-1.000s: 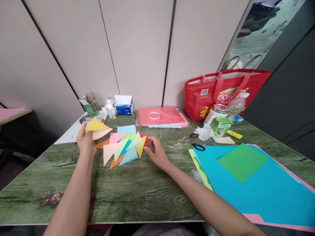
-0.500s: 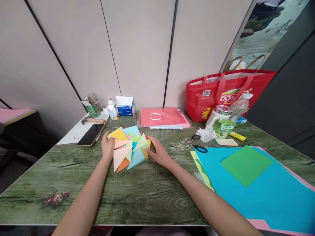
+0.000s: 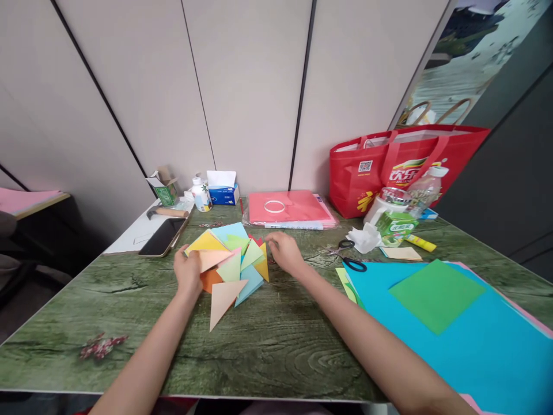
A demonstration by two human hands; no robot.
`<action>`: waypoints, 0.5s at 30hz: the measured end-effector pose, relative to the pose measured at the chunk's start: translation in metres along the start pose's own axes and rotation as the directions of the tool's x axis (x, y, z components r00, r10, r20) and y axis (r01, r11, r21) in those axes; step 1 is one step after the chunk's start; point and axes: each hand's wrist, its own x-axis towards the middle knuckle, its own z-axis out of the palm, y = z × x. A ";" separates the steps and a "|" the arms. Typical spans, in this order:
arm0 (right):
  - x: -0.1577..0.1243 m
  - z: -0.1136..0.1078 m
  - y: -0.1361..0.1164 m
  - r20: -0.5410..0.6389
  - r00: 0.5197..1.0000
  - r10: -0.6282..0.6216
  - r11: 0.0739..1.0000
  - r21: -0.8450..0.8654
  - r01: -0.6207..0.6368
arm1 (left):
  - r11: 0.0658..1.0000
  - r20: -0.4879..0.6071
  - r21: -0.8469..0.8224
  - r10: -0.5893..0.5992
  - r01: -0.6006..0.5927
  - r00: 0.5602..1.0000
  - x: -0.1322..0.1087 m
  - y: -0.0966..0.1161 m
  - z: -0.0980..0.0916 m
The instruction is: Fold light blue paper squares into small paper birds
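Note:
In the head view, my left hand (image 3: 188, 274) grips the left edge of a fan-like cluster of folded coloured paper pieces, thumb on top. The cluster holds a yellow piece (image 3: 208, 241), a light blue piece (image 3: 228, 230), an orange piece (image 3: 211, 280) and pale green ones. A beige paper triangle (image 3: 223, 297) sticks out at the near side, its tip toward me. My right hand (image 3: 285, 252) is just right of the cluster, close to its red piece (image 3: 256, 238). Its fingers are partly bent and apart from the paper, with nothing seen in them.
Black-handled scissors (image 3: 348, 253), crumpled tissue (image 3: 365, 237) and a glue stick (image 3: 421, 242) lie to the right. Large blue sheets (image 3: 436, 369) carry a green square (image 3: 437, 295). A phone (image 3: 162, 237) and a hammer (image 3: 170, 212) lie left; a red bag (image 3: 349, 176) stands behind.
The beige triangle has slid out toward me and turned within the cluster. My right hand has drawn back slightly to the right, off the yellow and red pieces. The view has shifted a little.

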 end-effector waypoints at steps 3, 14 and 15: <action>0.032 0.005 -0.013 0.102 0.988 -0.117 0.993 -0.014 0.119 | 0.984 -0.017 -0.054 -0.170 0.169 0.985 0.009 0.018 0.002; 0.036 0.057 -0.022 0.244 0.955 -0.168 0.973 -0.116 0.201 | 0.853 0.139 -0.264 -0.429 0.451 0.892 0.005 0.036 0.016; 0.031 0.056 -0.019 0.237 0.955 -0.181 0.971 -0.109 0.211 | 0.848 0.137 -0.284 -0.426 0.448 0.894 0.005 0.035 0.020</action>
